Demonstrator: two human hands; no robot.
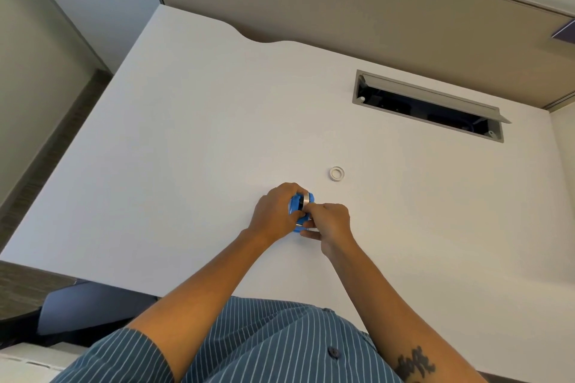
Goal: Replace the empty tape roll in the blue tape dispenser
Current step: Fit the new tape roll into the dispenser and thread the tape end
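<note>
The blue tape dispenser [295,207] stands on the white desk [186,149], mostly covered by both hands. A tape roll [307,198] with a shiny edge sits in its top. My left hand [273,211] wraps around the dispenser from the left. From the right, my right hand [329,222] meets it, fingertips pinched at the tape near the dispenser's front. A small white ring, the bare tape core [337,173], lies flat on the desk just beyond and to the right of the hands.
An open cable tray [429,106] with a grey flap is sunk into the desk at the back right. Beige partition walls [311,9] stand behind the desk. A dark chair [93,305] is at the lower left.
</note>
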